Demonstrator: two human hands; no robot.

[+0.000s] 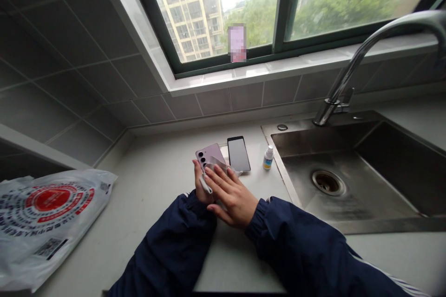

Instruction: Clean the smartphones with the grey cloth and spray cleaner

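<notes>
At nine o'clock from our hands, a printed plastic bag [52, 216] slumps on the bench [153, 158]. Our left hand [200, 184] curls at the side of a mauve phone [213, 150], thumb along its edge; it seems to cradle the phone, though its other fingers are hidden. To manage this well, we should brace the phone with the left hand and press lightly and evenly, sparing the lenses. The phone sits just ahead, between eleven and twelve, long axis running from five to eleven, camera end foremost, lenses on its left. A pale, limp piece [207, 185] (perhaps a wipe) dangles between our hands. Our right hand [232, 195] lies flattened across the phone's lower part, fingers straight and slightly spread. At one o'clock rests a dark-framed slab [239, 153]; at two stands a small bottle [268, 158]; at three, the sink [296, 195].
</notes>
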